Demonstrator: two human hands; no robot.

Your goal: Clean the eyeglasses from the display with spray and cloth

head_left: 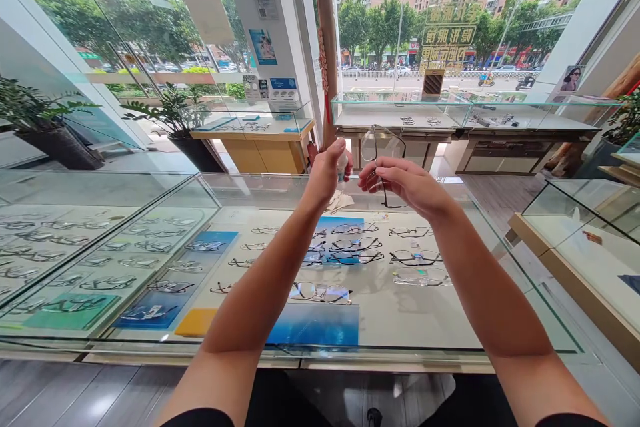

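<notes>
Basically, specs (374,145), thin, dk-framed, clr-lensed

Dressed in blk: the L sleeve (197,418) and R sleeve (573,420) are short, w/ smooth, curved hems and a plain surface. L forearm (273,273), R forearm (493,280), L hand (326,172) & R hand (405,184) are bare. Blk legwear (285,400) shows in two patches at btm. of the head-cam view, either side of ctr.; cut & fabric unclear.
</notes>
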